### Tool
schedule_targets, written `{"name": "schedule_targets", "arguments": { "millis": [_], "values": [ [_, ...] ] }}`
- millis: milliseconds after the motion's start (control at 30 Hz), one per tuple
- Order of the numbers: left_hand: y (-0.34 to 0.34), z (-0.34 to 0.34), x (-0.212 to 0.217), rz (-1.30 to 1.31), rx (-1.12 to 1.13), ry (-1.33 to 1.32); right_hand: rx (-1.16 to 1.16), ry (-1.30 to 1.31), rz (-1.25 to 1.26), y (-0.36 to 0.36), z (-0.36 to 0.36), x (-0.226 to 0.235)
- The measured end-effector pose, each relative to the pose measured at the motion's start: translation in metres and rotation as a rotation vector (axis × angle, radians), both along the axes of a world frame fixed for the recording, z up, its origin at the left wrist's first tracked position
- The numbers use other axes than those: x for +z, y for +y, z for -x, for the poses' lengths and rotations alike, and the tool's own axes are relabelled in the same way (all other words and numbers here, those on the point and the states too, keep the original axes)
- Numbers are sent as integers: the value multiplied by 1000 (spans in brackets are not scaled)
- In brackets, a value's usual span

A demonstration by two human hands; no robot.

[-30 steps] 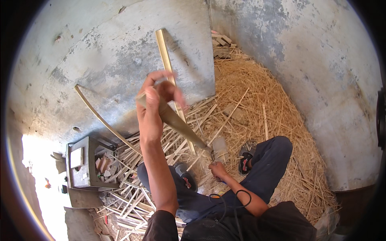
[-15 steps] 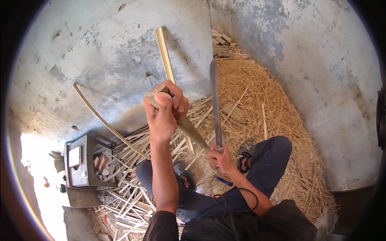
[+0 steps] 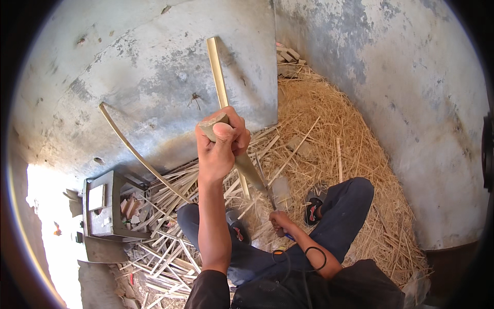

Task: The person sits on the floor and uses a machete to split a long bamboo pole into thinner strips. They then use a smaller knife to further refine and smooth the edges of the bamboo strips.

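My left hand (image 3: 221,147) is raised in the middle, closed around the upper end of a thick greenish bamboo piece (image 3: 248,171), the thumb over its cut top. The piece slopes down toward my right hand (image 3: 283,221), which grips the handle of a long knife (image 3: 263,175). Its blade is now seen nearly edge-on, pointing away and upward, close beside the lower end of the bamboo. Whether blade and bamboo touch, I cannot tell. Behind my left hand, a pale bamboo strip (image 3: 217,72) leans on the wall.
A second, curved strip (image 3: 133,148) leans farther left. A grey wooden stool (image 3: 100,206) lies on its side near the bright doorway, with scraps in it. Loose strips (image 3: 172,252) and a heap of shavings (image 3: 324,118) surround my bent legs. Walls (image 3: 360,62) stand close ahead and right.
The knife has swung from upright, broad side showing, to nearly edge-on beside the bamboo's lower end. My right hand is slightly lower. My left hand still grips the bamboo, slightly farther right in view.
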State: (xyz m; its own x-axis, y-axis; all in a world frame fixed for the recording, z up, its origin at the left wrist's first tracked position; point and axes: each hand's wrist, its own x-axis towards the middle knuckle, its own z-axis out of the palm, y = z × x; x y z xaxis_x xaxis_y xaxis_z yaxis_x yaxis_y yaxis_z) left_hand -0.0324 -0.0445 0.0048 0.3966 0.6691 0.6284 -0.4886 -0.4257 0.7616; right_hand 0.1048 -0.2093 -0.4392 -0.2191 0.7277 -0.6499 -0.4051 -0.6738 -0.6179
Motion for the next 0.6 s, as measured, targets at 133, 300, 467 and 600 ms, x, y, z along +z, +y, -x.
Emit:
{"name": "schedule_targets", "arguments": {
  "millis": [133, 300, 467, 600],
  "values": [
    [1, 6, -1, 12, -43, -42, 11, 350, 61, -2, 0, 2],
    [-1, 2, 1, -18, -6, -11, -61, -571, -167, -1, 19, 26],
    [-8, 7, -5, 6, -42, -31, -123, -84, -174, 20, 16, 86],
    [-13, 9, -2, 9, 1, -14, -102, -241, -255, 21, 20, 84]
  ]
}}
